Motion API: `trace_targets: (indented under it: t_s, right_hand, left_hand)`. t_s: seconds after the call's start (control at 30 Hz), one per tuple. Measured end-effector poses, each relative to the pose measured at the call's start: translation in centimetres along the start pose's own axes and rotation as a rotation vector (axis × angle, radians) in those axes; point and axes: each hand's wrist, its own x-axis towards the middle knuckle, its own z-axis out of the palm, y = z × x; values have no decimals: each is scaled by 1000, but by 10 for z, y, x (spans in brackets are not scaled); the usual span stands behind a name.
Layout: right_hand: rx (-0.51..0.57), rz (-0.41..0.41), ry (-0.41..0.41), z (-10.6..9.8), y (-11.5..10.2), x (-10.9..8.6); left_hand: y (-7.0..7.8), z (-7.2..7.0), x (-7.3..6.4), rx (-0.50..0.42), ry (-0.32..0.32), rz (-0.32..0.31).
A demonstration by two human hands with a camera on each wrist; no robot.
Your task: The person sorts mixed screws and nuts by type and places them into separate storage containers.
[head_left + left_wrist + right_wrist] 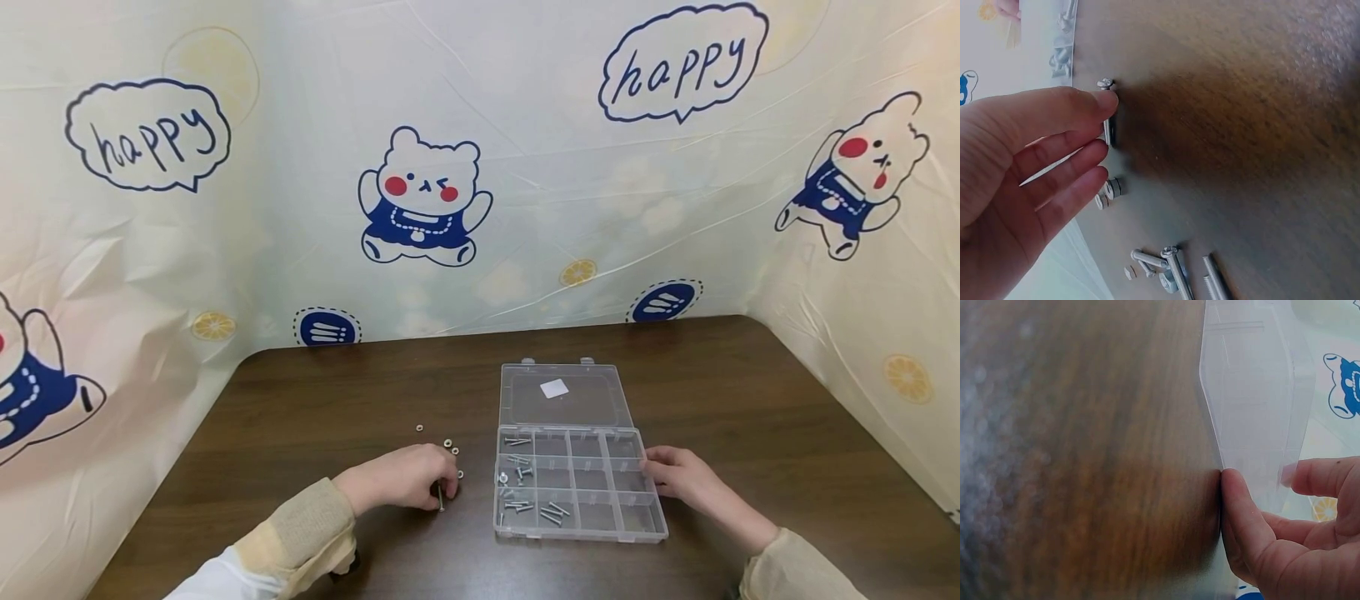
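Note:
My left hand (405,477) pinches a metal screw (1108,128) between thumb and fingers, just above the table and left of the box. In the left wrist view the screw's head sticks out past the thumb. Small nuts (447,443) lie on the table beyond that hand. With its fingers at the right wall, my right hand (684,475) holds a clear plastic compartment box (590,475). Several screws (553,513) lie in the box's left compartments; the ones farther right look bare. The right wrist view shows the thumb and a finger (1244,503) at the box's side.
Loose screws (1175,275) lie on the table near the left hand, hidden from the head view. The box's lid (566,408) lies folded back, with a white square on it. A printed curtain (525,208) hangs around the brown table (337,400).

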Motion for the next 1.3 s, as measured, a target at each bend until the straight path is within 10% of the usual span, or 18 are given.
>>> trace_targets:
  t_s: [0.6,1.3]
  right_hand:
    - [-7,0,7,1,1,1]
    - [-21,28,14,1,1,1]
  left_hand:
    - [7,6,4,-13,-21,-5]
    - [25,-31,30,-19,180,40]
